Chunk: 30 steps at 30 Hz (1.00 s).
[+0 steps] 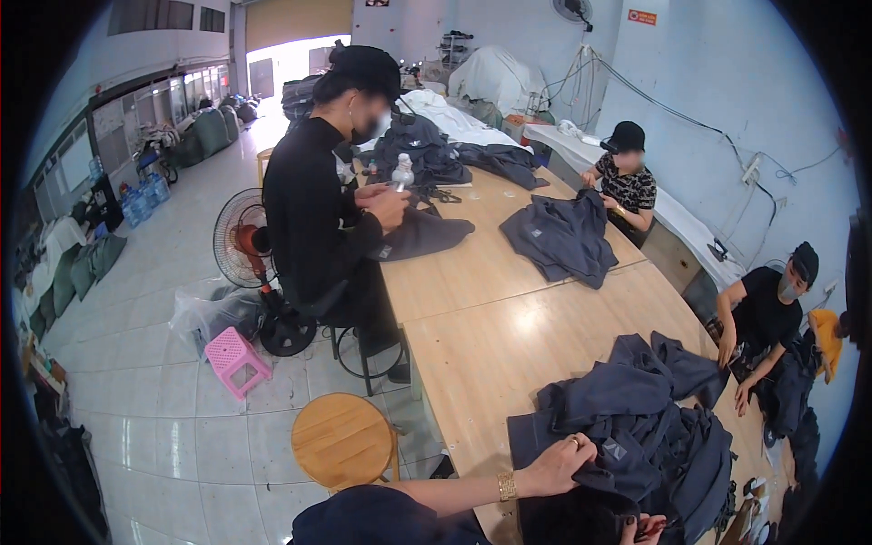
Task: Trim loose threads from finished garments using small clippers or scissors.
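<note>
From the lower edge my left forearm, with a gold bracelet at the wrist, reaches to a heap of dark grey garments (pixel 636 409) on the table. My left hand (pixel 561 465) is closed, its fingers pinching the fabric at the near side of the heap. Just right of it, a small light triangular mark shows on the cloth. My right hand (pixel 643 529) is low in the picture, partly hidden by dark fabric. Its fingers are curled round something small, dark and reddish, too little seen to name.
The long wooden table (pixel 472 345) runs away from me. Three people sit around it with dark garments. A round wooden stool (pixel 343 440), a pink plastic stool (pixel 238 361) and a standing fan (pixel 243 238) are on the left. Small items (pixel 752 509) lie at the table's right edge.
</note>
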Tool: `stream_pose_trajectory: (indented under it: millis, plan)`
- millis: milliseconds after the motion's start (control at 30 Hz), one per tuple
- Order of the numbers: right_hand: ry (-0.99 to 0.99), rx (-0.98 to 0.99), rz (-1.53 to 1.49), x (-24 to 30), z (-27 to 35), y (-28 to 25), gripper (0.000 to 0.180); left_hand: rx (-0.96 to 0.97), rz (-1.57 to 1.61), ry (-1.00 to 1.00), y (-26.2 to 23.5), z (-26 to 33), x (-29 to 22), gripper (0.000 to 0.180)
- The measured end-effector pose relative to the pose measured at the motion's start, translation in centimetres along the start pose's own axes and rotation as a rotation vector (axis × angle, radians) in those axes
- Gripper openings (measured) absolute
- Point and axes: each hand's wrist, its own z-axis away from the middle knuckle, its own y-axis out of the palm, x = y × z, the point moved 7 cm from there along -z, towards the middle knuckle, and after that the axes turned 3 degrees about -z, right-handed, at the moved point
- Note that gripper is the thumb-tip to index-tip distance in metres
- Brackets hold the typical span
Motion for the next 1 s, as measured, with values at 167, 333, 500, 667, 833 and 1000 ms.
stream_pose_trajectory:
  millis: [167,333,500,667,833,1000]
  plan:
    - [-0.118,-0.061,-0.069,-1.4,-0.8,-4.0,0.023,0.500,0.329,-0.279,3.7,0.2,0.6,0.024]
    - [0.027,-0.232,0.115,-3.1,-2.6,-3.4,0.023,0.652,1.321,-0.750,5.5,1.1,4.1,0.024]
    - [0.249,-0.325,0.088,-7.6,-2.2,-5.3,0.030,0.614,1.786,-1.199,7.2,1.4,2.5,0.038]
    - [0.120,-0.480,0.625,-7.2,0.1,-6.6,0.030,0.555,1.605,-1.162,10.4,2.5,3.2,0.048]
    - [-0.059,-0.455,0.567,-2.5,0.1,-3.3,0.027,0.482,1.574,-1.051,8.3,1.8,3.0,0.045]
    - [-0.074,-0.120,0.458,-1.1,-0.7,3.0,0.028,0.703,1.834,-0.920,8.1,0.9,0.5,0.045]
